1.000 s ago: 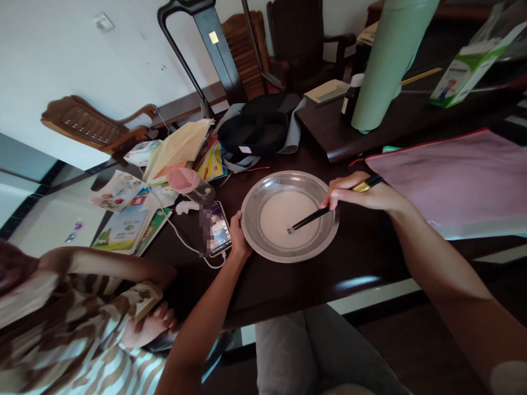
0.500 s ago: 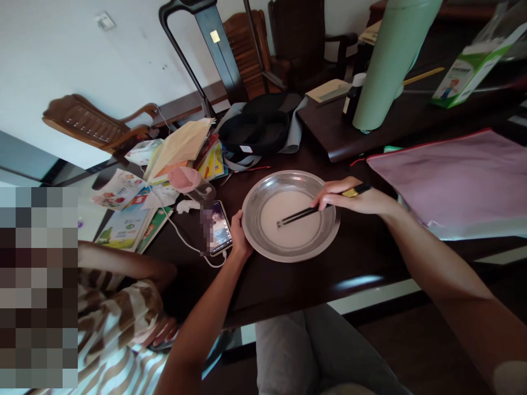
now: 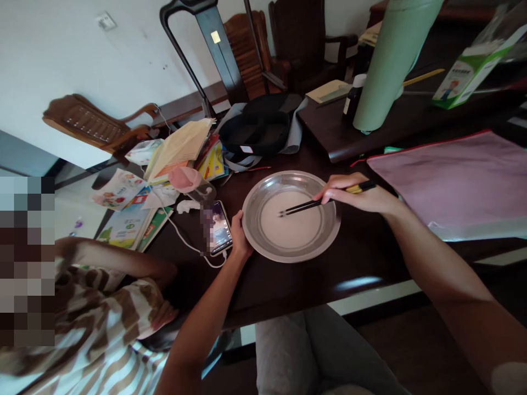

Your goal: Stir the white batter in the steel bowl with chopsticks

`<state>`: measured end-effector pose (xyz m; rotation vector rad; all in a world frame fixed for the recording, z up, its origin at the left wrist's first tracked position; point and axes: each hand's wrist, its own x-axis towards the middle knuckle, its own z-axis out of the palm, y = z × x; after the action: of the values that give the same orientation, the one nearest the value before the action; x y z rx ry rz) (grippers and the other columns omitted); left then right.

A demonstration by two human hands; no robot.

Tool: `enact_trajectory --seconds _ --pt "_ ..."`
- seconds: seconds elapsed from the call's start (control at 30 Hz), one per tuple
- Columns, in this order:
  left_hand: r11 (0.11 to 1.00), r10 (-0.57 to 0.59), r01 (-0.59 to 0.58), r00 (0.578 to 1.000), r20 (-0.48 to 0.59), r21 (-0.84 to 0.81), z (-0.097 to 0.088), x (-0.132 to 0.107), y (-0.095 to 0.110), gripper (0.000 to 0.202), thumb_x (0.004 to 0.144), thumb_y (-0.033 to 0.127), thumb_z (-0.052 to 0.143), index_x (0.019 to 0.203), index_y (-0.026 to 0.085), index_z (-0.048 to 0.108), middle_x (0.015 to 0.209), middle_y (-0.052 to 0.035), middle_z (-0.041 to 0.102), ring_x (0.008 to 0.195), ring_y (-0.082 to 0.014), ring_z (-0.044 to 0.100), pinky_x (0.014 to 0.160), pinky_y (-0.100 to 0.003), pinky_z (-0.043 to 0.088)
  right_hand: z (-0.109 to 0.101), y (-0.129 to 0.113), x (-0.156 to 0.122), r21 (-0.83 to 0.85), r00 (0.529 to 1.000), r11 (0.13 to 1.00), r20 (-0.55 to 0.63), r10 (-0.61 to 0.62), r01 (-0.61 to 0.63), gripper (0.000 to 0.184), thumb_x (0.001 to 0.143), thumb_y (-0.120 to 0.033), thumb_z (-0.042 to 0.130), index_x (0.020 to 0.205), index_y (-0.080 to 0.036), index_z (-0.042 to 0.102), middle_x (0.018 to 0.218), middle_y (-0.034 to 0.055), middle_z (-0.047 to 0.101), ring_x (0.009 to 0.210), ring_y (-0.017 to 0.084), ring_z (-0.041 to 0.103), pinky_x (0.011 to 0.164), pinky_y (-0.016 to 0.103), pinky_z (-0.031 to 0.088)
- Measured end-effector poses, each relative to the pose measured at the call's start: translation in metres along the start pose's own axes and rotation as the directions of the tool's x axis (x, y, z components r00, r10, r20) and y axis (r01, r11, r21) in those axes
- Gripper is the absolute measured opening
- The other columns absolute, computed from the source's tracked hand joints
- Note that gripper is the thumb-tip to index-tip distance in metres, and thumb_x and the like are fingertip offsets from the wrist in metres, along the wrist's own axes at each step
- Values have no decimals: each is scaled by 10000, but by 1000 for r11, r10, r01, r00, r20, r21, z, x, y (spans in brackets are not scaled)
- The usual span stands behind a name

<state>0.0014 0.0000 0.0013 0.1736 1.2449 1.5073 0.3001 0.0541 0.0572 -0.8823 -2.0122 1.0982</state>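
A wide metal basin (image 3: 251, 233) rests on the dark table, with a whitish liquid (image 3: 284, 233) covering its bottom. My left hand (image 3: 241, 236) grips the basin's left rim, thumb on the near side and the other fingers hidden beneath or behind it. Over the basin's right rim, my right hand (image 3: 349, 192) holds a pair of black chopsticks (image 3: 302, 206) with gold bands near the top. Their tips point left over the middle of the liquid; whether they touch its surface I cannot tell. Just left of my left hand lies a lit phone (image 3: 218, 227) with a cable plugged in.
Left of the basin are a pink-topped cup (image 3: 185, 180) and stacked books (image 3: 127, 225). Behind it sits a black case (image 3: 255, 131). A pink zip pouch (image 3: 453, 181) lies right, below a tall green bottle (image 3: 391, 71). Another person in a striped shirt (image 3: 111, 318) sits at left.
The chopsticks have swung slightly, their tips now a little farther from me, and my right hand has shifted slightly right. The other person has leaned left. The basin and my left hand stay put.
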Motion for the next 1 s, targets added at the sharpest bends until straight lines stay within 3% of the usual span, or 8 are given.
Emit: enact_trajectory --seconds 0.07,0.17,0.3,0.5,0.57,0.7,0.87,1.0 --pt "1000 -2 2 1000 -2 2 1 0 0 206 695 373 735 593 217 647 551 12 658 760 -242 748 718 -307 594 -7 0 -2 12 995 999 -92 31 -30 394 941 -544 634 716 -254 778 867 37 814 850 204 751 800 329 540" --pt "1000 -3 4 1000 -19 15 2 -1 1 206 716 366 706 592 215 643 548 9 662 754 -239 747 701 -302 591 -11 -1 -4 49 998 997 -27 53 -52 436 943 -560 626 675 -243 756 789 38 800 808 208 752 784 334 539" --pt "1000 -17 18 1000 -18 24 1 -1 1 212 723 379 686 593 216 647 555 8 673 746 -236 746 686 -298 587 1 -1 0 37 996 999 84 -26 23 356 928 -532 652 779 -247 804 931 48 825 892 200 756 805 320 542" --pt "1000 -11 12 1000 -11 22 -1 1 0 195 720 377 684 626 207 663 581 -2 684 770 -243 749 715 -306 588 -9 0 -2 58 994 997 -95 57 -52 408 923 -554 651 679 -248 768 823 39 808 823 210 754 806 339 552" --pt "999 -5 6 1000 -18 31 -1 1 0 200 720 378 684 622 206 656 579 -1 684 767 -240 746 718 -306 587 -11 -1 -3 82 996 994 -46 76 -72 431 923 -564 646 660 -240 753 797 39 805 791 209 752 794 339 553" --pt "999 -14 14 1000 -17 32 1 -1 2 201 701 373 682 591 208 646 565 4 683 738 -227 739 704 -295 582 0 -1 1 50 998 999 65 -8 5 363 927 -535 652 761 -248 799 919 40 824 876 195 755 804 313 543" --pt "1000 -1 1 999 -32 26 3 -3 2 195 696 359 659 592 195 662 563 11 686 632 -189 702 694 -285 578 -5 3 -1 20 996 1000 -89 -1 3 368 950 -501 644 728 -244 787 874 33 817 833 181 745 782 301 533" --pt "1000 -4 4 1000 -29 20 2 -1 1 197 701 364 683 593 203 652 558 13 679 683 -205 725 697 -282 578 -8 2 -3 85 999 996 28 -18 15 399 965 -497 628 694 -239 769 809 26 805 780 168 748 755 291 539"
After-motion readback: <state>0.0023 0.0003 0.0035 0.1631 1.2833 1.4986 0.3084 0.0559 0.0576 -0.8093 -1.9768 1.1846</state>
